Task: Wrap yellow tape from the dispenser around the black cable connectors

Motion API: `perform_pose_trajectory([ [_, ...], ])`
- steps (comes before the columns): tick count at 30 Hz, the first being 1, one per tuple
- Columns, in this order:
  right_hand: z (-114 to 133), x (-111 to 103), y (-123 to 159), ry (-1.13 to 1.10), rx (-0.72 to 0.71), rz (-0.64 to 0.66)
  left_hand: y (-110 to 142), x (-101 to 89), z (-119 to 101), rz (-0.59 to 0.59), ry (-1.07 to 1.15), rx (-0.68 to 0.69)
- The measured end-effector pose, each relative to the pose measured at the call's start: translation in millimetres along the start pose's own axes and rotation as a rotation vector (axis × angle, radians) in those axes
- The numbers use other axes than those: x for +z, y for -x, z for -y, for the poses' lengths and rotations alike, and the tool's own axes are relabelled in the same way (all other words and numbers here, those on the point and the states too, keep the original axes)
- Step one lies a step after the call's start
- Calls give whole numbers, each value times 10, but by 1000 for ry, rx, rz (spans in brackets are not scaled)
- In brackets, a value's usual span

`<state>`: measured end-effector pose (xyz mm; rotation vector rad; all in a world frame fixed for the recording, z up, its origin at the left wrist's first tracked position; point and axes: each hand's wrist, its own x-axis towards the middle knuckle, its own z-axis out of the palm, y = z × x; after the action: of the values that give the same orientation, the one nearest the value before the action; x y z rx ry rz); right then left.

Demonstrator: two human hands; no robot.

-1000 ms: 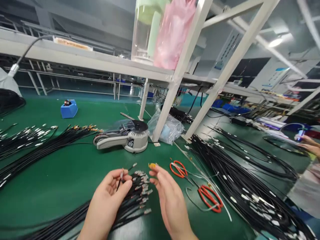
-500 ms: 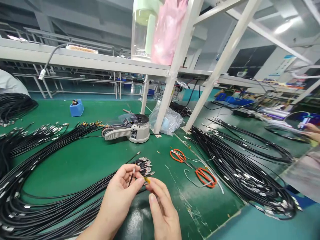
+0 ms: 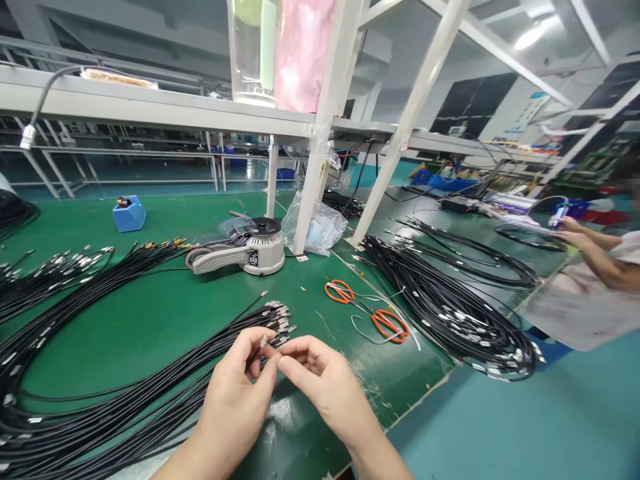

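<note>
My left hand (image 3: pixel 237 390) is closed in a pinch on a thin black cable, whose silvery end (image 3: pixel 263 341) pokes up between thumb and fingers. My right hand (image 3: pixel 325 383) presses its thumb and index finger against the left fingertips. The piece of yellow tape it held a moment ago is now mostly covered by the fingers. Just behind both hands lie the metal-tipped ends of a black cable bundle (image 3: pixel 165 377). Scissors with orange handles (image 3: pixel 390 325) rest on the green table to the right, among pale strips.
A grey round tape dispenser (image 3: pixel 263 253) stands beyond the hands, near a blue holder (image 3: pixel 129 213). More cables (image 3: pixel 440 300) lie to the right. White shelf posts (image 3: pixel 313 180) rise from the table. At the far right, another person's hand (image 3: pixel 573 230) holds something.
The view has swung right and down. My right hand has moved in against the left fingertips, and the yellow tape has gone from sight between the fingers. The left hand keeps the cable.
</note>
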<state>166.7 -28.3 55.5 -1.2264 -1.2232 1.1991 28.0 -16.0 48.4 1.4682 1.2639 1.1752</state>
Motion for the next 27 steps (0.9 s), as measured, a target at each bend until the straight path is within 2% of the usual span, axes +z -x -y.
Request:
perform_pose_trajectory([
  [5, -85, -49, -15, 11, 9, -6, -21, 12, -34, 51, 70, -44],
  [11, -126, -88, 17, 137, -26, -34, -37, 47, -46, 73, 133, -103],
  [14, -128, -112, 31, 185, -26, -71, -27, 60, -26, 76, 123, -87],
  [17, -116, -148, 62, 136, -11, -191, -8, 57, 1, 77, 26, 10],
  [19, -94, -146, 114, 22, 24, -252, 8, 47, 18, 84, -58, 115],
  [27, -118, 90, 459, -506, 99, -162, 71, 38, 153, 24, -273, 499],
])
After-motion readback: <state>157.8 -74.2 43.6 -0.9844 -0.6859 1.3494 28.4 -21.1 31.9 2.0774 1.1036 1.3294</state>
